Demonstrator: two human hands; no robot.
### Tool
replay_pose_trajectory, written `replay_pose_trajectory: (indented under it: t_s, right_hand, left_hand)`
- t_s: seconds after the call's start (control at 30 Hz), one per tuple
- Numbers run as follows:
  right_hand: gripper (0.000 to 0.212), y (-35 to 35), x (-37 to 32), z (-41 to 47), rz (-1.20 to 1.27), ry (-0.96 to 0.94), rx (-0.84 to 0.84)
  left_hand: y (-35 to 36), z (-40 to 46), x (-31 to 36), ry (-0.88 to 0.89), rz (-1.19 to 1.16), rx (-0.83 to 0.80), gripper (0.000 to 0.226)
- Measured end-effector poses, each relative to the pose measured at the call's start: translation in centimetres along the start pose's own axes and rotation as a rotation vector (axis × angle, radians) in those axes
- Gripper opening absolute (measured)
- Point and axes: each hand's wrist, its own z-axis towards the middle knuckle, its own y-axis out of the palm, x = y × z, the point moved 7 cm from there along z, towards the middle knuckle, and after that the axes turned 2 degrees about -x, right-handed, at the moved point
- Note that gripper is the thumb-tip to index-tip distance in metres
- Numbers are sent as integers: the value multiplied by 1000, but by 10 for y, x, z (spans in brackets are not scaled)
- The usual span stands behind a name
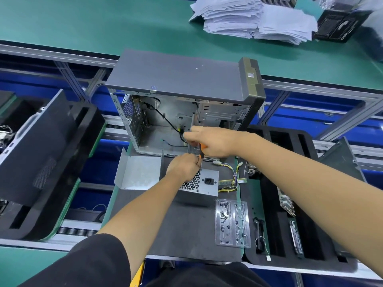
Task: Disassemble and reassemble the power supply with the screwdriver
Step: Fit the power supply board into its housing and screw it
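The silver power supply (204,183) stands on a dark mat, its honeycomb grille and black power socket facing me, with yellow and black cables (230,182) trailing to its right. My left hand (183,166) grips its top left corner. My right hand (211,141) holds the orange-and-black screwdriver (202,151) just above that corner, tip pointing down between the two hands. The loose metal cover (139,172) of the power supply lies to the left.
An open grey computer case (182,79) stands right behind the power supply. A clear plastic tray (232,223) with several screws lies at the front right. Black foam trays (47,158) flank both sides. Stacked papers (255,17) sit on the green bench.
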Motion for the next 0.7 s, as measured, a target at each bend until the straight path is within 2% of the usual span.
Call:
replay_pose_trajectory:
  t_s: [0.07, 0.13, 0.23, 0.3, 0.4, 0.5, 0.63, 0.7]
  right_hand:
    - [27, -3, -1, 4, -58, -14, 35]
    - [18, -3, 3, 7, -164, 61, 60]
    - [14, -2, 11, 5, -252, 218, 85]
    - [23, -3, 10, 4, -123, 212, 57]
    - [35, -6, 1, 3, 47, 83, -11]
    - [27, -10, -4, 6, -64, 5, 27]
    - [9, -4, 2, 10, -269, 177, 43]
    - [14, -1, 2, 12, -280, 209, 25]
  left_hand:
    - [0, 0, 1, -2, -2, 12, 37]
    - [-1, -1, 3, 5, 28, 23, 42]
    - [-2, -2, 2, -9, 17, 18, 33]
    - [-3, -3, 2, -15, 6, 6, 28]
    - [-4, -4, 3, -20, 9, 15, 31]
    - [-3, -2, 2, -15, 29, 15, 31]
    - [0, -1, 2, -1, 44, 8, 31]
    - [0, -1, 2, -13, 44, -4, 24]
